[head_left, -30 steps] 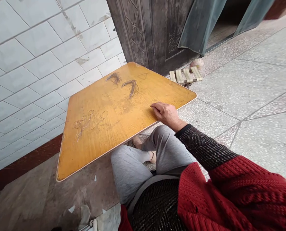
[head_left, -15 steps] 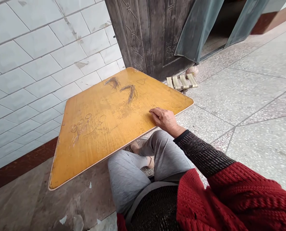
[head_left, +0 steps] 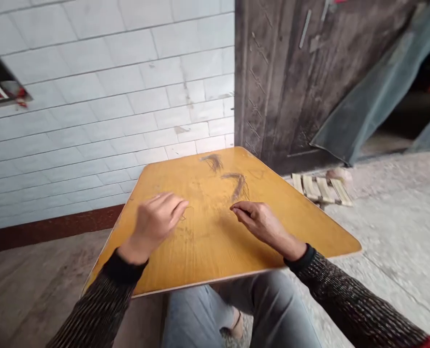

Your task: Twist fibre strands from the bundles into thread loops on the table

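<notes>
Over the wooden tabletop both my hands are raised, facing each other. My left hand is blurred, its fingers curled in and the thumb toward the right; whatever it holds, if anything, does not show. Faint thin strands lie beside its thumb. My right hand has its fingertips pinched together, and I cannot make out what is between them. Just beyond it lies a bent bundle of thin dark strands. A second dark bundle is farther back.
A white tiled wall stands behind the table at the left. To the right are a dark carved door and a grey-green curtain. A low strapped stool sits on the floor beyond the table's right edge.
My left hand has come into view over the left part of the table. My right hand has left the near edge and is above the tabletop, fingertips pinched. The view has tilted up.
</notes>
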Demonstrator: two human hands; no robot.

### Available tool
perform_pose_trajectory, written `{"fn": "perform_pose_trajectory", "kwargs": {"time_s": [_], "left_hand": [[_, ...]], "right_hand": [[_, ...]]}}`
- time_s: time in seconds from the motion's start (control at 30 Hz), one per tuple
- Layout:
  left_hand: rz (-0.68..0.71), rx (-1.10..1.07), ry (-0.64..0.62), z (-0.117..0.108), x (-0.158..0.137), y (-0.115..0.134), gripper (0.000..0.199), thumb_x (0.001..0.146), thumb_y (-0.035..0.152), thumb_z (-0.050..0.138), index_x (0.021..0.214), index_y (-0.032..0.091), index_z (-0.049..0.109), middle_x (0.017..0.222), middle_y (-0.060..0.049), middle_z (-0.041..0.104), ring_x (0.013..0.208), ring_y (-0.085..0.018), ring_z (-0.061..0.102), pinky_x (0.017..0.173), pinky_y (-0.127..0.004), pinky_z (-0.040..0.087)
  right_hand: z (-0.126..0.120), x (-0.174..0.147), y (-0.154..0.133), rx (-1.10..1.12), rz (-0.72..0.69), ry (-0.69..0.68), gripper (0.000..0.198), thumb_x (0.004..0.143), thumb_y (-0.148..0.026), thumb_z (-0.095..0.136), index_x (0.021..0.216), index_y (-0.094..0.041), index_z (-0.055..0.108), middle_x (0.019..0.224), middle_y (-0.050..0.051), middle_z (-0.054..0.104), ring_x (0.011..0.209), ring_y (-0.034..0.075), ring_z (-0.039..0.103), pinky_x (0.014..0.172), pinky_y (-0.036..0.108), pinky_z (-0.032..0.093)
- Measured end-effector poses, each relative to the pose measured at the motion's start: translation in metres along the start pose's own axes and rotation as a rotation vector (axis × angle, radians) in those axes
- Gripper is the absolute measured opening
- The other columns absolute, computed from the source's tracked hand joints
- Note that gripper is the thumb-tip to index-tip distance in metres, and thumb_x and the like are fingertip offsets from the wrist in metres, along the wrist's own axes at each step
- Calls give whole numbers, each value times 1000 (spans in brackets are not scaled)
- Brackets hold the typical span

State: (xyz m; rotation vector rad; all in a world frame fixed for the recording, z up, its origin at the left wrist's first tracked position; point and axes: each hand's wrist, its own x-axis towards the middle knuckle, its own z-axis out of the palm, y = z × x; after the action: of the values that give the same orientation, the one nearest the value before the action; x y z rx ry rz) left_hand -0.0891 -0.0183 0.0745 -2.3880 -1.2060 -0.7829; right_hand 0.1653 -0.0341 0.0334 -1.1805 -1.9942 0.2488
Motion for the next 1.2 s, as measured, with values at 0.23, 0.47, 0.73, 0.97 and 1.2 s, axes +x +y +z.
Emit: {"fn": "perform_pose_trajectory", "kwargs": {"time_s": [0.23, 0.47, 0.73, 0.97, 1.2], "left_hand": [[-287, 86, -447, 70, 7, -19, 26, 80, 25, 47, 103, 16, 55, 107, -11, 54, 96, -24, 52, 76, -33, 40], [-336, 98, -449, 93, -4, -19, 27, 83, 12, 31, 88, 14, 58, 90, -12, 57, 82, -22, 53, 67, -31, 37], [-285, 78, -467, 88, -5, -17, 27, 78, 3, 31, 85, 14, 55, 89, -12, 56, 83, -23, 52, 69, -32, 34], [-334, 55, -382, 94, 0, -11, 16, 80, 15, 36, 84, 15, 51, 72, -7, 58, 64, -18, 54, 57, -27, 32], [-406, -176, -99, 87, 1, 4, 11, 79, 16, 39, 76, 17, 50, 66, -4, 54, 59, -15, 49, 55, -25, 31]], "right_hand": [[74, 67, 16, -57, 12, -157, 25, 80, -20, 42, 77, -14, 67, 65, 7, 66, 60, 15, 59, 55, 22, 36], [95, 60, 37, -76, -14, -234, 28, 82, -23, 39, 77, -17, 66, 71, 6, 68, 65, 16, 60, 57, 23, 37], [93, 58, 28, -114, -43, -286, 27, 82, -23, 39, 75, -17, 65, 73, 8, 67, 68, 18, 61, 58, 24, 36], [91, 60, 25, 235, 97, -211, 25, 81, -29, 43, 74, -16, 63, 63, 4, 62, 55, 12, 54, 51, 22, 36], [92, 57, 17, 954, 362, -362, 31, 73, -45, 56, 65, -15, 57, 41, -6, 47, 32, 4, 37, 34, 16, 28]]}}
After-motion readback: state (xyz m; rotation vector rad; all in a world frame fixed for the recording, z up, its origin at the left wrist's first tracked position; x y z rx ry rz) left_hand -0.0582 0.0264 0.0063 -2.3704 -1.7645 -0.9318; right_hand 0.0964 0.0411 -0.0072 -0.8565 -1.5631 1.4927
